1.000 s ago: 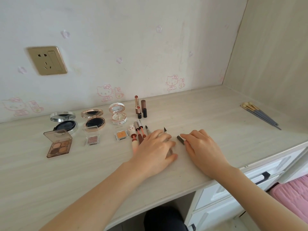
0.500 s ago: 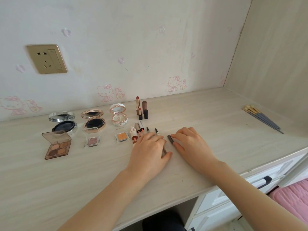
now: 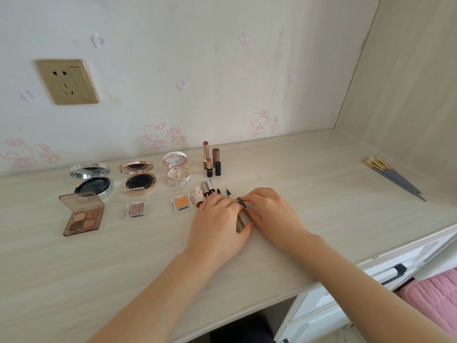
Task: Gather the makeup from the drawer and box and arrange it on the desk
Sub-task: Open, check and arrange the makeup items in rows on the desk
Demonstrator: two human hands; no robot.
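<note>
Makeup lies in rows on the pale wooden desk (image 3: 309, 194). At the back stand a silver compact (image 3: 91, 180), a gold compact (image 3: 139, 178), a white floral compact (image 3: 176, 170) and upright lipsticks (image 3: 210, 159). In front lie a brown eyeshadow palette (image 3: 82, 214), a pink eyeshadow pan (image 3: 136, 207) and an orange eyeshadow pan (image 3: 182, 203). My left hand (image 3: 217, 224) rests flat over a row of lip glosses and eyeliners (image 3: 217, 191). My right hand (image 3: 269, 216) lies flat beside it, fingertips touching a grey-brown pen (image 3: 241, 216) that lies between the two hands.
Several makeup brushes (image 3: 393, 178) lie at the far right, near the side panel. A white drawer (image 3: 385, 273) with a dark handle sits under the desk's right front edge, with a pink cushion (image 3: 430, 295) beyond it. A gold wall socket (image 3: 66, 81) is at the upper left.
Both hands have slid left along the desk with the grey-brown pen, bringing it up against the row of eyeliners and closing the gap between the hands.
</note>
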